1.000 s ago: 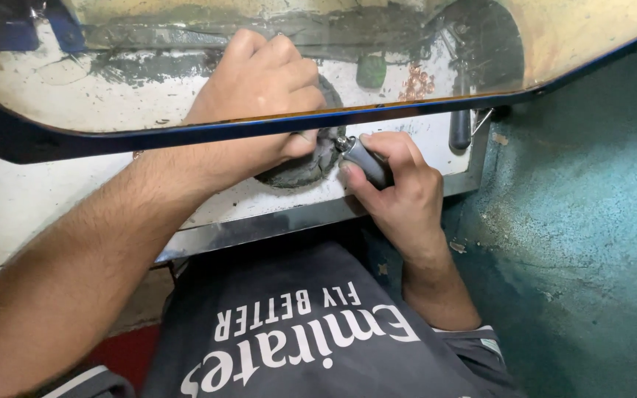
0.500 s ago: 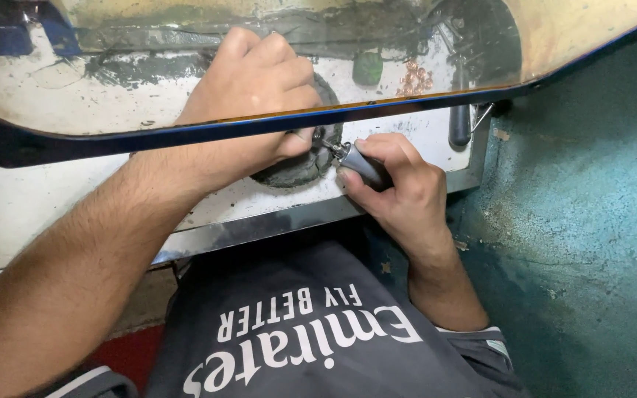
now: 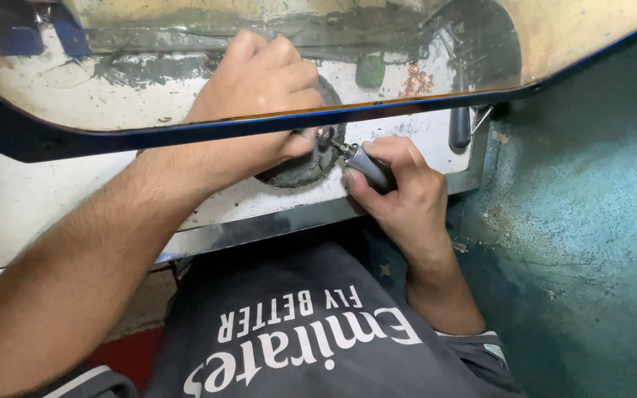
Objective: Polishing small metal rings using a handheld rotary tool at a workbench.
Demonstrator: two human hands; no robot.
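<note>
Clamped in the right hand (image 3: pixel 399 195), a dark-handled rotary hand tool (image 3: pixel 366 168) has its tip at a small workpiece (image 3: pixel 324 135) pinched by the left hand (image 3: pixel 259 88).

Head view: the right hand wraps shut around the tool's grey body just behind its metal nose, which points toward ten o'clock. The left hand, at eleven o'clock from the right, is closed with thumb and fingers on the small piece, resting over a dark round pad (image 3: pixel 300 166) on the stained white bench top (image 3: pixel 53 199); a curved clear shield with a blue rim (image 3: pixel 186 133) crosses above it. The piece looks tiny, hard and easy to let slip, so probably best held by its edges close to the pad; what it is I cannot tell.
</note>
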